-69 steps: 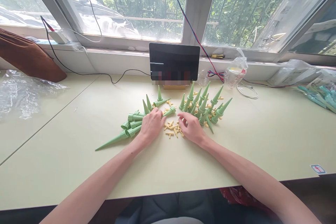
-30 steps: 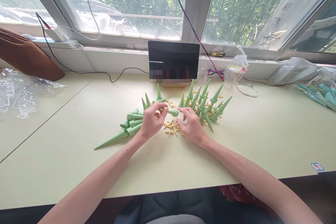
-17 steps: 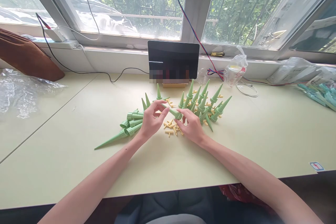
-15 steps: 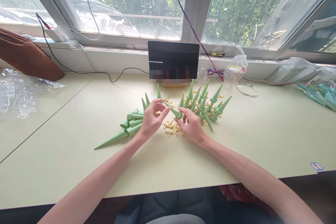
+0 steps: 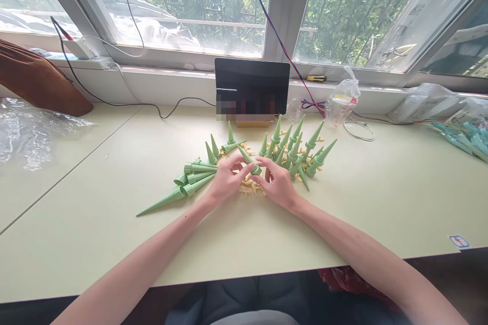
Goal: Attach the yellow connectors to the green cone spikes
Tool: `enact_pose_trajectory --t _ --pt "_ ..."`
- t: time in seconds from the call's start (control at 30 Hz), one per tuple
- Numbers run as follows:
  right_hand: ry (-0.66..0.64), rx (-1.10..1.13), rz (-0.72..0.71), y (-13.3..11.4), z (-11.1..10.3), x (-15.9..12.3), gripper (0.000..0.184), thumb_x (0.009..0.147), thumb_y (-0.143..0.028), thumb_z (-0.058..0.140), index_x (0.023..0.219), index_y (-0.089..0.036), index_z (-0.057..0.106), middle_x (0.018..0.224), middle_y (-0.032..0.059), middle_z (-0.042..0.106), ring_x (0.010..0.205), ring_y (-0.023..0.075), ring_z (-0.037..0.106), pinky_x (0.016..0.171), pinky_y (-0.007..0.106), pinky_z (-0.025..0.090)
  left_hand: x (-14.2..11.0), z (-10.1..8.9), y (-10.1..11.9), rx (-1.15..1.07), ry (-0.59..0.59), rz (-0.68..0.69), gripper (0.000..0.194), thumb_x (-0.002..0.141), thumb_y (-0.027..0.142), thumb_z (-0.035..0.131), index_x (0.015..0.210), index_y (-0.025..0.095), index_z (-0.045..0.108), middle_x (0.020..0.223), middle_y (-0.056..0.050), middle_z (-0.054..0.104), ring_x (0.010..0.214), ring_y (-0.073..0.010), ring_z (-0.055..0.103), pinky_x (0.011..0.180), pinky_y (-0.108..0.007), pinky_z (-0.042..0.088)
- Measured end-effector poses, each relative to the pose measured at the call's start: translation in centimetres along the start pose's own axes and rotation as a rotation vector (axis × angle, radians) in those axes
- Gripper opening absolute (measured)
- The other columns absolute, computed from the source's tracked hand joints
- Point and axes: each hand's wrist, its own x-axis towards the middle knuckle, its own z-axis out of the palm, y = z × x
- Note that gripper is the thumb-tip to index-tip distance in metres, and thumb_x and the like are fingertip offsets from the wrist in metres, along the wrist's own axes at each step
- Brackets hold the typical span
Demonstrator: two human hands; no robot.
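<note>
One pale table, windows beyond.

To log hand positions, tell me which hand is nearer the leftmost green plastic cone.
Left. The left hand is to the cone's right; the right hand is farther out on that side.

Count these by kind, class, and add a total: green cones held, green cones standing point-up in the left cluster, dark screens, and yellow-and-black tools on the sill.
Held green cone: 1
Upright green cones, left cluster: 3
Dark screen: 1
Yellow-and-black tool: 1
Total: 6
</note>
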Motion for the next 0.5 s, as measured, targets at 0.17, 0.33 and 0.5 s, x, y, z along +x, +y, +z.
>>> enact_pose_trajectory --t 0.17,0.33,0.5 --pt "0.03 0.004 0.004 -0.3 -0.1 0.0 0.033 0.093 -0.035 0.061 0.123 -0.022 0.059 0.108 0.0053 0.072 0.048 0.0094 0.044 0.057 0.027 0.049 0.1 -0.1 0.0 -0.011 0.11 -0.018 0.028 0.086 0.045 0.067 0.087 0.017 0.063 0.078 -0.003 0.068 0.058 -0.0121 0.063 0.043 -0.02 0.048" --pt "0.094 -0.111 0.009 0.6 0.1 0.0 0.025 0.096 -0.027 0.052 0.119 -0.019 0.059 0.103 0.0055 0.071 0.05 0.0103 0.045 0.067 0.03 0.05 0.3 -0.3 0.3 -0.007 0.225 -0.065 0.033 0.086 0.048 0.066 0.083 0.017 0.055 0.08 -0.002 0.064 0.055 -0.0113 0.061 0.037 -0.02 0.043" --pt "0.071 -0.196 0.028 1.4 0.2 0.0 0.026 0.094 -0.021 0.051 0.117 -0.017 0.061 0.101 0.0062 0.07 0.065 0.0153 0.059 0.075 0.032 0.051 0.3 -0.1 0.7 -0.086 0.215 -0.102 0.038 0.083 0.051 0.068 0.08 0.017 0.051 0.077 -0.001 0.059 0.057 -0.0131 0.062 0.035 -0.02 0.044"
